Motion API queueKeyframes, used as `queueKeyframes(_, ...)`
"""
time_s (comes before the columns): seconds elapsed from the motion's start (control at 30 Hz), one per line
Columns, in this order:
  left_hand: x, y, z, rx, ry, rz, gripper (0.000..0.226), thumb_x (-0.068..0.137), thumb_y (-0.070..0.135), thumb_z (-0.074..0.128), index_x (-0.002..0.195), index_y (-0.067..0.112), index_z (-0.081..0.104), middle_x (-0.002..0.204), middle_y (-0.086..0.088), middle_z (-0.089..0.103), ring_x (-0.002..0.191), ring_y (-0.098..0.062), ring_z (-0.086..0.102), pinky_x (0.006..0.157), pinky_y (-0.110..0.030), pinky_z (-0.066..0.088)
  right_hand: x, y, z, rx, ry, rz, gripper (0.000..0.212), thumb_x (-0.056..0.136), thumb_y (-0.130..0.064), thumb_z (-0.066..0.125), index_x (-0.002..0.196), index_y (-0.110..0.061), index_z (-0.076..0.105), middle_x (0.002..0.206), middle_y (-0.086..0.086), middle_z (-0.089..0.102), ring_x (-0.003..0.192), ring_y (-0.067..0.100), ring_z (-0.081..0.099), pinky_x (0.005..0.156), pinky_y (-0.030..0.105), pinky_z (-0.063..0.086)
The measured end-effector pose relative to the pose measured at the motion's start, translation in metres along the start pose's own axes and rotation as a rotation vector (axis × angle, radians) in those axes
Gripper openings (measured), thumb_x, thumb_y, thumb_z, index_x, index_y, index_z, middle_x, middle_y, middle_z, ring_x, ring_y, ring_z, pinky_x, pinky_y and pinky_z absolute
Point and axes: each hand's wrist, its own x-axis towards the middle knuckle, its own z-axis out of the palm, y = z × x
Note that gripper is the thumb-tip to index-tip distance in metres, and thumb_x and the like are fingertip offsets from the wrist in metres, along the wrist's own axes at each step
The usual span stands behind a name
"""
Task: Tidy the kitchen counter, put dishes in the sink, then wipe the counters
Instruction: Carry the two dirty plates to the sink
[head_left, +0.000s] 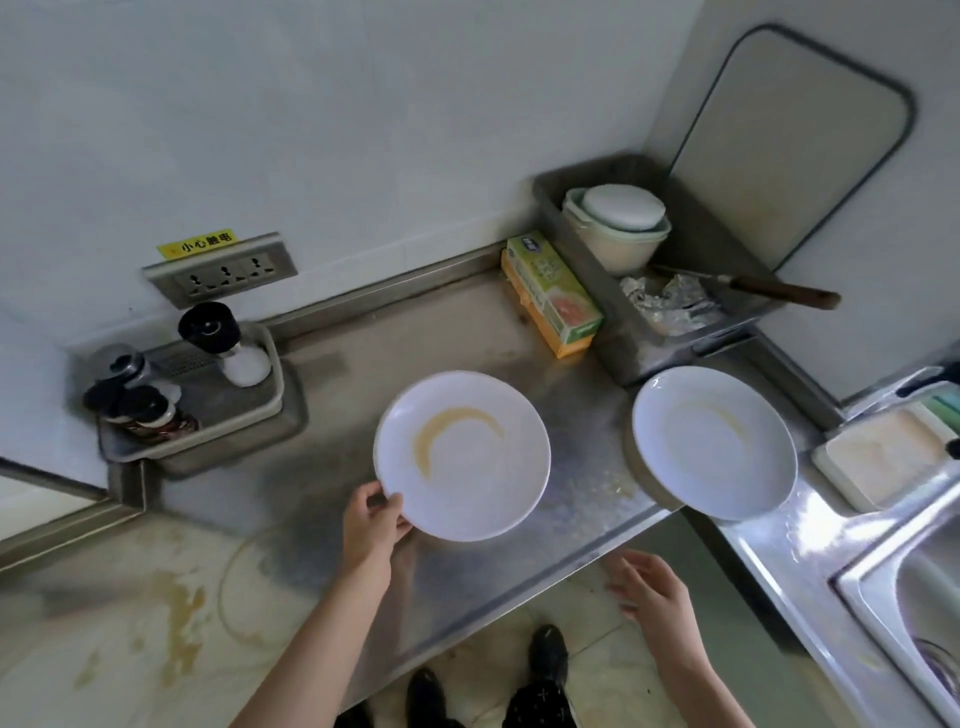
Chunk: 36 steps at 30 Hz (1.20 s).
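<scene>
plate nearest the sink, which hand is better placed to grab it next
Right, probably. The right hand is open and empty, on the same side as the right plate. The left hand grips the rim of the left plate, farther from the sink.

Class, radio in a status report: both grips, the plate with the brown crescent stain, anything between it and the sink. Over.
Left grip pinching crescent-stained plate at near rim. Right grip open, empty. Second plate lies between it and sink.

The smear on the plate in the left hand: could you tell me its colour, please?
The smear is yellowish-brown, a crescent on the white plate, clearest in the head view.
</scene>
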Motion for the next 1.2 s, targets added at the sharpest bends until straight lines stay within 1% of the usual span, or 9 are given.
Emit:
queueKeyframes(0.2, 0.005, -0.006, 0.000, 0.228, 0.148, 0.190, 0.027, 0.084, 0.009, 0.063, 0.111, 0.002, 0.059, 0.094, -0.013, 0.061, 0.072, -0.018, 0.063, 0.063, -0.035, 0.055, 0.013, -0.002, -0.009, -0.001, -0.011, 0.044, 0.006, 0.091, -0.013, 0.057, 0.094, -0.012, 0.062, 0.086, 0.007, 0.070, 0.076, 0.021, 0.066, 0.065, 0.030, 0.045)
queueKeyframes(0.33, 0.010, -0.018, -0.003, 0.505, 0.208, 0.305, 0.035, 0.079, 0.019, 0.069, 0.111, 0.007, 0.061, 0.103, -0.018, 0.060, 0.103, -0.033, 0.054, 0.084, -0.043, 0.046, 0.018, -0.008, -0.012, -0.033, -0.034, 0.040, 0.007, 0.090, -0.015, 0.059, 0.095, -0.013, 0.064, 0.087, 0.004, 0.070, 0.078, 0.021, 0.067, 0.065, 0.028, 0.047)
queueKeyframes(0.47, 0.007, -0.020, 0.001, 0.466, 0.207, 0.304, 0.047, 0.080, 0.014, 0.069, 0.122, 0.003, 0.050, 0.110, -0.017, 0.061, 0.108, -0.034, 0.054, 0.087, -0.044, 0.045, 0.026, -0.014, -0.017, -0.046, -0.012, 0.053, 0.008, 0.090, -0.014, 0.060, 0.097, -0.011, 0.063, 0.087, 0.004, 0.069, 0.074, 0.019, 0.064, 0.064, 0.027, 0.047)
queueKeyframes(0.6, 0.005, -0.024, 0.010, 0.147, 0.086, 0.050, 0.051, 0.085, 0.003, 0.062, 0.131, 0.006, 0.040, 0.123, -0.017, 0.055, 0.109, -0.038, 0.055, 0.084, -0.044, 0.049, 0.062, -0.020, -0.038, 0.325, 0.136, 0.247, 0.023, 0.092, -0.012, 0.056, 0.110, 0.001, 0.058, 0.091, 0.010, 0.066, 0.071, 0.017, 0.061, 0.061, 0.025, 0.049)
queueKeyframes(0.77, 0.003, -0.030, 0.016, -0.007, 0.053, -0.103, 0.045, 0.090, -0.002, 0.052, 0.131, 0.007, 0.039, 0.130, -0.020, 0.050, 0.103, -0.035, 0.056, 0.088, -0.043, 0.045, 0.096, -0.038, -0.054, 0.912, 0.234, 0.472, 0.038, 0.098, -0.015, 0.046, 0.131, 0.002, 0.039, 0.133, 0.021, 0.048, 0.122, 0.032, 0.051, 0.089, 0.037, 0.045)
queueKeyframes(0.83, 0.000, -0.032, 0.016, -0.021, 0.045, -0.097, 0.042, 0.091, -0.003, 0.050, 0.130, 0.007, 0.040, 0.131, -0.020, 0.050, 0.098, -0.032, 0.055, 0.090, -0.042, 0.044, 0.106, -0.037, -0.056, 0.974, 0.291, 0.499, 0.042, 0.097, -0.013, 0.048, 0.136, -0.002, 0.037, 0.136, 0.021, 0.048, 0.110, 0.031, 0.060, 0.081, 0.034, 0.050)
queueKeyframes(0.9, -0.004, -0.033, 0.016, -0.058, 0.034, -0.109, 0.045, 0.091, -0.003, 0.049, 0.133, 0.008, 0.037, 0.131, -0.021, 0.049, 0.103, -0.035, 0.054, 0.093, -0.044, 0.042, 0.111, -0.035, -0.056, 0.963, 0.336, 0.490, 0.041, 0.096, -0.007, 0.048, 0.135, -0.005, 0.038, 0.130, 0.020, 0.052, 0.069, 0.024, 0.072, 0.056, 0.028, 0.057)
queueKeyframes(0.97, -0.010, -0.033, 0.018, -0.119, 0.033, -0.122, 0.051, 0.091, -0.003, 0.048, 0.137, 0.013, 0.032, 0.134, -0.021, 0.047, 0.114, -0.038, 0.051, 0.096, -0.048, 0.040, 0.114, -0.033, -0.057, 0.930, 0.366, 0.476, 0.038, 0.094, 0.000, 0.045, 0.131, -0.008, 0.040, 0.118, 0.018, 0.056, 0.041, 0.021, 0.064, 0.040, 0.025, 0.052)
queueKeyframes(1.2, -0.033, -0.017, 0.035, -0.312, -0.020, 0.044, 0.045, 0.088, -0.004, 0.047, 0.119, 0.028, 0.036, 0.139, -0.014, 0.039, 0.119, -0.036, 0.047, 0.070, -0.045, 0.052, 0.105, -0.019, -0.068, 0.908, 0.333, 0.359, 0.026, 0.086, 0.005, 0.042, 0.103, -0.015, 0.046, 0.105, 0.018, 0.055, 0.061, 0.022, 0.051, 0.035, 0.016, 0.034)
